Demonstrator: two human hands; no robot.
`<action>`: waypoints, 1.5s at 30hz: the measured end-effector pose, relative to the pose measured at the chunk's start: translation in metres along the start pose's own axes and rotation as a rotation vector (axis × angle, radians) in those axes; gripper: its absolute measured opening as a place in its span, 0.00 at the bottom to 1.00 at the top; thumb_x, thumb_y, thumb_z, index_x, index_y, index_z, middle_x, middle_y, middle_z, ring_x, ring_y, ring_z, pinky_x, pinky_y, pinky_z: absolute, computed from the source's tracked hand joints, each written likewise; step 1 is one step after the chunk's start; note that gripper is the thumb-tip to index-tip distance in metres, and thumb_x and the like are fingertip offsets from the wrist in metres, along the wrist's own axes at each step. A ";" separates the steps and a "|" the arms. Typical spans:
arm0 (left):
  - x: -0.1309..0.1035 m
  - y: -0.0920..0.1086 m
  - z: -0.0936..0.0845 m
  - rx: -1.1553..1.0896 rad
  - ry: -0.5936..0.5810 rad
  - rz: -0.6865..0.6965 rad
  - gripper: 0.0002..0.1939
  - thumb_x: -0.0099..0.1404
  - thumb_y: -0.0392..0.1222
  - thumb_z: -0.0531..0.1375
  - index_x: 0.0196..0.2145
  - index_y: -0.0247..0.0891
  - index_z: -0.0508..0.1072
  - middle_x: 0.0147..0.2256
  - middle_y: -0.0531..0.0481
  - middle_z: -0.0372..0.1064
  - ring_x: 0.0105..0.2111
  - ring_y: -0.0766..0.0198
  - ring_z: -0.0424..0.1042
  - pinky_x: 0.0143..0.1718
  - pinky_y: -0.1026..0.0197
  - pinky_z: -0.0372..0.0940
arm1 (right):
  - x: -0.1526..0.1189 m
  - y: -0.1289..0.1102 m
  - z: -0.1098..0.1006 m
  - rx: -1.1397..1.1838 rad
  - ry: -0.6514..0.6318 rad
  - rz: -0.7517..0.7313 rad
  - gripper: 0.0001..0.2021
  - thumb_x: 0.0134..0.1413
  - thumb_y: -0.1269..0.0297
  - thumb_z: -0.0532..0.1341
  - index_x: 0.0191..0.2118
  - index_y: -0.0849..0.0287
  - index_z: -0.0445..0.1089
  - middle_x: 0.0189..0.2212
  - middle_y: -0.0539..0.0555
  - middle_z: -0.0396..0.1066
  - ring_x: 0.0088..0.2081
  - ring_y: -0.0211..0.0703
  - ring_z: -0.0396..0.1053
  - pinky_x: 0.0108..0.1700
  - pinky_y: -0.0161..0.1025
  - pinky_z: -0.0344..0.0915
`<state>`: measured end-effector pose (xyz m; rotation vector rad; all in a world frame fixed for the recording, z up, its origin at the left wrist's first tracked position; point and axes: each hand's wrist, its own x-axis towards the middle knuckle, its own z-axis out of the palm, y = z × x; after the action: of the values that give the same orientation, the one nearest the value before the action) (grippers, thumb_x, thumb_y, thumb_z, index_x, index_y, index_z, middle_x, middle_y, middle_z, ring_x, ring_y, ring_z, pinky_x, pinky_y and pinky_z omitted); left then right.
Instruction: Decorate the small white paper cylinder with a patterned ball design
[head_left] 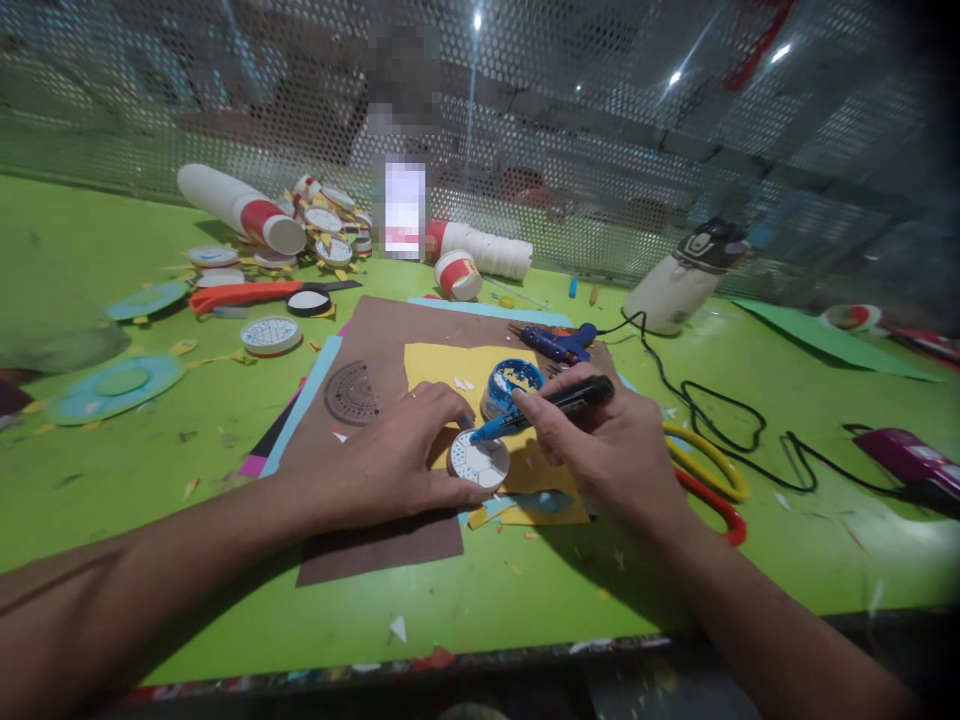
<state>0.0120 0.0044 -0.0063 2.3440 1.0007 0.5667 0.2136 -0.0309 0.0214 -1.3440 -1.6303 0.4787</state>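
My left hand (405,450) grips the rim of a small white paper disc (487,472), fingers at its far side and thumb at its near side. Dark lines divide the disc's top into cells, and blue dots fill some on the left. Between the fingers of my right hand (607,440) is a marker pen (555,406), its blue end slanting down to the disc's upper edge. Just behind stands an open jar (514,385) smeared with blue. Yellow paper (442,362) and a brown sheet (397,330) lie underneath.
A glue gun (555,343) with a black cord lies behind the jar. Yellow-and-red-handled scissors (709,465) sit at right, near a white bottle (679,280). A protractor (354,392), orange cutter (247,296), decorated discs (271,335) and stacked paper cups (240,210) are at left.
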 end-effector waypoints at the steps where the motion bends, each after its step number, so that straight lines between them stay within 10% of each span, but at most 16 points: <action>1: 0.000 0.000 0.000 -0.004 0.003 0.003 0.22 0.58 0.56 0.65 0.44 0.41 0.68 0.44 0.46 0.67 0.43 0.53 0.66 0.43 0.52 0.64 | 0.000 0.000 0.000 -0.011 -0.002 0.002 0.14 0.53 0.53 0.66 0.28 0.59 0.70 0.15 0.46 0.64 0.19 0.35 0.61 0.22 0.34 0.59; 10: -0.001 0.000 -0.001 -0.001 -0.023 -0.040 0.24 0.57 0.57 0.65 0.44 0.40 0.67 0.45 0.46 0.66 0.44 0.52 0.66 0.43 0.51 0.64 | 0.001 -0.006 -0.002 0.112 0.156 0.030 0.14 0.52 0.54 0.67 0.27 0.58 0.67 0.15 0.46 0.64 0.17 0.34 0.60 0.19 0.34 0.58; 45: -0.001 -0.002 0.001 0.005 -0.013 0.006 0.23 0.58 0.56 0.65 0.44 0.39 0.66 0.43 0.47 0.65 0.42 0.53 0.66 0.42 0.52 0.62 | 0.001 0.001 0.003 0.046 0.082 0.007 0.15 0.51 0.53 0.68 0.27 0.60 0.69 0.16 0.46 0.65 0.17 0.32 0.60 0.21 0.33 0.58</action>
<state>0.0109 0.0050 -0.0082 2.3527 0.9901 0.5516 0.2122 -0.0293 0.0193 -1.3191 -1.5396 0.4568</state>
